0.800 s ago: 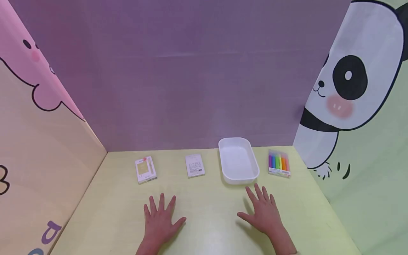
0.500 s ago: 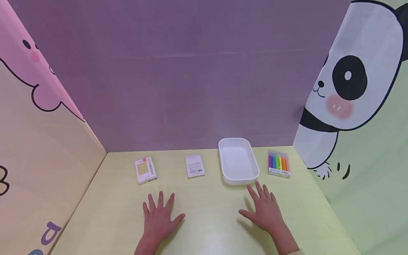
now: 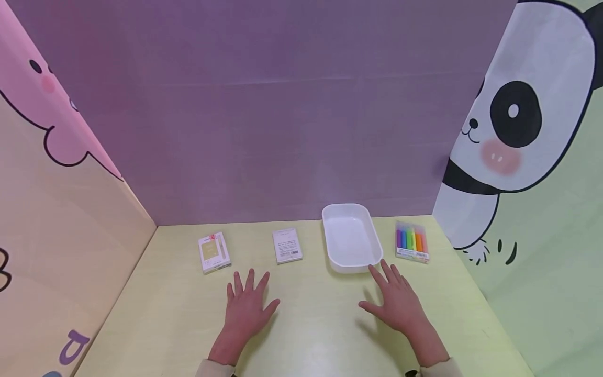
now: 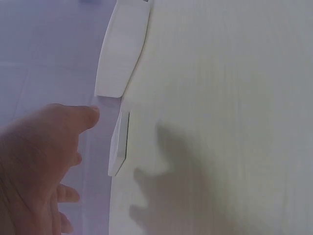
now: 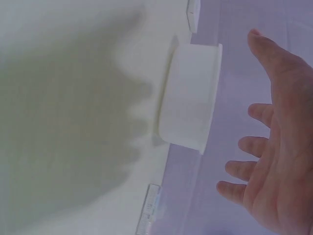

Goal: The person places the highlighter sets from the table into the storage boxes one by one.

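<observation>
My left hand (image 3: 246,309) hovers over the table with its fingers spread, holding nothing. Just beyond its fingertips lie a small flat box with a gold panel (image 3: 214,252) and, further right, a thin white box with printed text (image 3: 287,245). My right hand (image 3: 400,302), also spread and holding nothing, has its fingertips at the near right corner of a white plastic tray (image 3: 352,235) in the head view. In the right wrist view the tray (image 5: 190,95) stands apart from the fingers. A clear case of coloured markers (image 3: 412,242) lies right of the tray.
The pale wooden table (image 3: 320,324) ends at a purple back panel (image 3: 282,115). A peach panel (image 3: 61,225) with a pink cartoon animal borders the left side, and a green panel (image 3: 542,272) with a panda borders the right.
Both hands have moved forward over the table, the left one also slightly rightward, and both sleeve cuffs now show. The boxes, tray and markers stay where they were.
</observation>
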The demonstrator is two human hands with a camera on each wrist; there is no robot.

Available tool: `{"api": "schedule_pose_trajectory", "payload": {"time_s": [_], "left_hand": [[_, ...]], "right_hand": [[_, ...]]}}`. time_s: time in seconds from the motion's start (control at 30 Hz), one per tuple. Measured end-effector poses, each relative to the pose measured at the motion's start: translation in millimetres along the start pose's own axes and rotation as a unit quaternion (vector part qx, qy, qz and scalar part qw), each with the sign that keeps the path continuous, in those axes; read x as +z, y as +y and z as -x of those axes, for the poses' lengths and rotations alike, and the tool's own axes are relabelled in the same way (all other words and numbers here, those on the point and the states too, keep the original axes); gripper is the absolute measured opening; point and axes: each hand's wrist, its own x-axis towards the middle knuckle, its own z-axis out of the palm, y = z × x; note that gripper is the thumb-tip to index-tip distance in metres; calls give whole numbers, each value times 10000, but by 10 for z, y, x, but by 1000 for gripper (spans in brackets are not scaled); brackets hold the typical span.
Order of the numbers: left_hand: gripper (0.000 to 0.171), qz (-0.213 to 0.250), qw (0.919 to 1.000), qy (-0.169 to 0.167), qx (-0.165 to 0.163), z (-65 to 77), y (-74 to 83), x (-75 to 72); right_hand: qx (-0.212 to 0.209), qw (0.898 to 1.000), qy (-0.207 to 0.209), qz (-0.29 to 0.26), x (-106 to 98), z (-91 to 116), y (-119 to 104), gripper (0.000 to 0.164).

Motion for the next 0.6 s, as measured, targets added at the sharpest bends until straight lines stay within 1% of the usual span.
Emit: {"api": "schedule_pose_trajectory", "payload": {"time_s": [0.07,0.17,0.3,0.37,0.43,0.53,0.6], "left_hand": [[68,42,10000,-18,35,-25,16,-26],[63,211,9997,76,119,-65,35,-65],[56,482,9985,198,161,-133,51,-67],[53,692,9972,183,197,-180,71,-42],[52,962,9951,89,225,-223,99,-12],[51,1407,9898,-49,215,-283,145,37],[49,1636,9864,-79,147,-327,179,53]], "right_hand": [[-44,10000,28,-38,-45,-34,0,88],[-173,9997,149,-65,-107,-95,2,86],[-303,9992,194,-153,-171,-152,22,86],[-252,9993,178,-191,-203,-155,46,86],[-122,9997,113,-206,-234,-141,71,87],[78,9996,0,-265,-284,-117,95,88],[151,9994,-74,-315,-320,-124,103,89]]}}
